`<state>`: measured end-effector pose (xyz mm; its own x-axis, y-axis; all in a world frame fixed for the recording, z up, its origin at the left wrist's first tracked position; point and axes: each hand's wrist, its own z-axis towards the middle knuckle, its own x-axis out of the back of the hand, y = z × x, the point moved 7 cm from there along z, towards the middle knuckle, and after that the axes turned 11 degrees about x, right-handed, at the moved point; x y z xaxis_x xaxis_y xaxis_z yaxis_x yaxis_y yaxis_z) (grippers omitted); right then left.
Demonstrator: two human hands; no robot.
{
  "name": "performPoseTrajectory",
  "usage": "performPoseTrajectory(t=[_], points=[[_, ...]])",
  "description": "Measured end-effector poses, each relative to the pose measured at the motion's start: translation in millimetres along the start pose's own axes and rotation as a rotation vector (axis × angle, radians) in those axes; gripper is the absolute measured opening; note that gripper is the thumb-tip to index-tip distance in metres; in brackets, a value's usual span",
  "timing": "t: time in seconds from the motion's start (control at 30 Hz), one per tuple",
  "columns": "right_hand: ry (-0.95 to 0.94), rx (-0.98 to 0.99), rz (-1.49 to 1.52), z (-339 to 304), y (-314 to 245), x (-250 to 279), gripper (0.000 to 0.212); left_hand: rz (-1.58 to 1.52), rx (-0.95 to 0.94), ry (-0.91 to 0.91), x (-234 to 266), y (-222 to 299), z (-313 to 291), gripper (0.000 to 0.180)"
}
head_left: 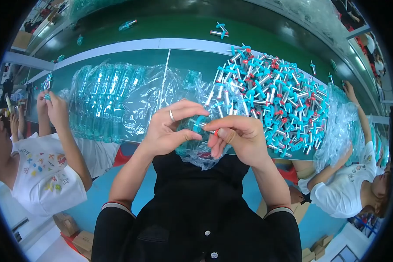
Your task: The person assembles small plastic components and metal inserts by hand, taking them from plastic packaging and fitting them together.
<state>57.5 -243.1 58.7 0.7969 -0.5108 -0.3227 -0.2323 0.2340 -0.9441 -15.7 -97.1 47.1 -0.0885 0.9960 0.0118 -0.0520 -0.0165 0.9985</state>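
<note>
My left hand [168, 131], with a ring on one finger, curls its thumb and fingers around a clear teal plastic shell [187, 125] in front of my chest. Between the thumb and fingertips of my right hand [244, 136] is a small metal rod piece with a teal collar [199, 123] and a red end. The collar meets the shell at my left fingertips; how far it sits inside I cannot tell. Just beyond my right hand lies a large heap of similar rod pieces [284, 100]. Clear plastic wrap [201, 161] hangs over the table edge below both hands.
Left of the heap, a plastic bag [109, 96] holds rows of clear teal shells. Behind a pale rail [139, 44] runs a green belt [174, 26] with a few pieces on it. Co-workers in white shirts sit at left [48, 174] and right [349, 187], their hands at the table.
</note>
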Motion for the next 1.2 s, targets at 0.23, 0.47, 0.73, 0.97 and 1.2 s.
performPoseTrajectory(t=[0.23,0.47,0.73,0.97,1.2], points=[[0.024,0.028,-0.027,-8.5,-10.4,-2.3,0.02,-0.224,0.104,-0.013,-8.3,-2.7,-1.7,0.054],[0.056,0.014,-0.029,-20.1,-17.1,-8.3,0.022,-0.11,-0.015,-0.075,-12.7,12.5,-3.3,0.052],[0.025,0.059,-0.047,-25.7,-22.9,-12.6,0.023,0.041,-0.061,-0.006,-12.3,24.5,-5.8,0.047],[0.008,0.109,-0.091,-26.9,-27.9,-16.3,0.023,0.06,-0.016,-0.008,-14.4,26.6,-8.7,0.044],[0.028,0.074,0.011,-28.6,-19.3,-12.2,0.022,0.083,-0.04,-0.007,-17.1,22.8,-10.8,0.044]])
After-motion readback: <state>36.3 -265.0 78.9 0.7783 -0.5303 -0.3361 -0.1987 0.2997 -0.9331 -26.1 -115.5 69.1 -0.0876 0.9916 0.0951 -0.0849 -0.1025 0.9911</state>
